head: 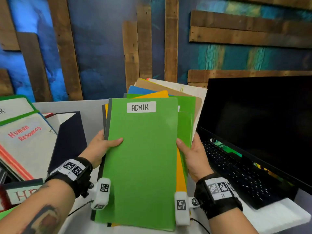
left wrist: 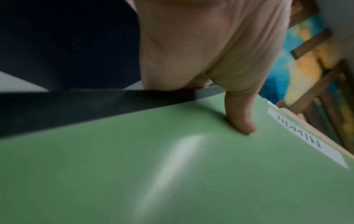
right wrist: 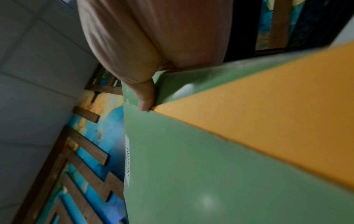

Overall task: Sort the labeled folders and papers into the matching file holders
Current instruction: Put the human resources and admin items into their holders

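The stack of folders (head: 152, 132) was held above the table (head: 94, 112), fanned, long axis running away from the person. The green ADMIN folder (head: 141, 162) lay on top, label at the far end. The left hand (head: 99, 147) gripped the left edge, thumb on the cover; the right hand (head: 194, 156) gripped the right edge likewise. Judged light individually, thin, glossy and slippery; edges midway offered the soundest hold.

The green folder (head: 141, 162) looks like smooth card with a slight sheen and carries a matt white paper label (head: 141, 107). Behind it, a brown cardboard sheet (head: 168, 89) looks dull. The far wall planks (head: 244, 33) are rough wood. The monitor screen (head: 260, 125) is glossy black.
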Tool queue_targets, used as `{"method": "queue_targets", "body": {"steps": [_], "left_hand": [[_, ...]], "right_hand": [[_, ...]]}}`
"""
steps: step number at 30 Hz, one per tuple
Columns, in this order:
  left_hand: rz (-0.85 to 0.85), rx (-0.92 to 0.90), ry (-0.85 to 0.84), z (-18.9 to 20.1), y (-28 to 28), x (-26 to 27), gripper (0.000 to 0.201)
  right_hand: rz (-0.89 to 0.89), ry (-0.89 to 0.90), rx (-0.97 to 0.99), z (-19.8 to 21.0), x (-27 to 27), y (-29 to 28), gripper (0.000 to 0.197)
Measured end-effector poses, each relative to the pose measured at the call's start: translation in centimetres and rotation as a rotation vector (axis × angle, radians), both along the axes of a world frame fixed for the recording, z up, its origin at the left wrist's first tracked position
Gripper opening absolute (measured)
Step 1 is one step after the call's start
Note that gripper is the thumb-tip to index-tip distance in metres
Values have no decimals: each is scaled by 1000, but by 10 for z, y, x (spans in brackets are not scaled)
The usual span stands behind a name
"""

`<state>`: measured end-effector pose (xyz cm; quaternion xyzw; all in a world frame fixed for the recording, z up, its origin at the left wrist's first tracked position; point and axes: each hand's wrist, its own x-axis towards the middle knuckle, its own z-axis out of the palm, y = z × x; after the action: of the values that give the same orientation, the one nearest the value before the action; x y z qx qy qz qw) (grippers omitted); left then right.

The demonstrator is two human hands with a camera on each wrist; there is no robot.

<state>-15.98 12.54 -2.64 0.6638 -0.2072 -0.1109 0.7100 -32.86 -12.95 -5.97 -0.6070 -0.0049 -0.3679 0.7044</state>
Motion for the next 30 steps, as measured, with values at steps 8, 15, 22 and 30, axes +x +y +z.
{"method": "queue_targets", "body": {"steps": [8,15,22,30], "left_hand": [[-20,-214,-330,56,-10,-31,78],[-69,-166,-178,15,-6,-32,91],[-81,-57,-124,15,-9,-36,84],[46,-152,-93,-3,-23,-40,57]], "right_hand": [[-146,-158,-204,32,-15,18,28],[-48,-1,-243,7,-8,27,62],[-216,78,-131,-2,-1,13,62],[-556,92,-81,-4,-7,-10,43]]}}
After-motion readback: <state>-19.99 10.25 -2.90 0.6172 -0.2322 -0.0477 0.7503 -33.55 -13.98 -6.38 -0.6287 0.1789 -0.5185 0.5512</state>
